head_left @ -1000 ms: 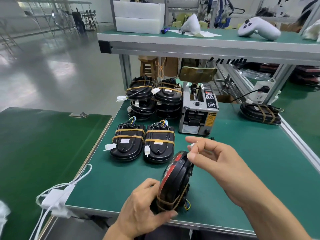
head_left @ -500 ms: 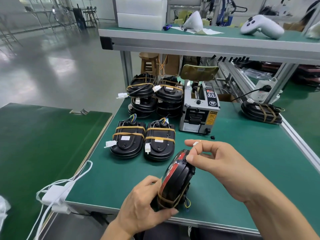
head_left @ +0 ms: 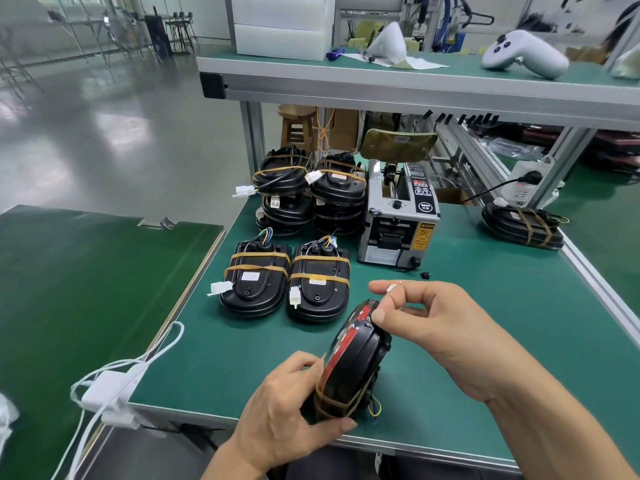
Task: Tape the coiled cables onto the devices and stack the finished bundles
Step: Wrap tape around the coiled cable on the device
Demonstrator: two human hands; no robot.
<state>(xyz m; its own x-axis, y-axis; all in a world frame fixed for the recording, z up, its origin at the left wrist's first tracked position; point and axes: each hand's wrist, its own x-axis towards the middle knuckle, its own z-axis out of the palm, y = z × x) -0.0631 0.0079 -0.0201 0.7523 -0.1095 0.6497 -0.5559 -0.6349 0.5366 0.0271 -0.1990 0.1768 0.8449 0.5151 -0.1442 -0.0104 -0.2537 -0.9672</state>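
While several bundles already lie finished, one is in hand. At left, two taped devices [head_left: 285, 277] lie side by side on the green bench [head_left: 485, 323], with a stack of finished bundles [head_left: 308, 192] behind them. Nearer, the left hand [head_left: 287, 417] grips a black device [head_left: 353, 358] standing on edge, tape round its lower end. The right hand [head_left: 429, 323] pinches a small white connector [head_left: 391, 289] above it. Taping and stacking seem unfinished.
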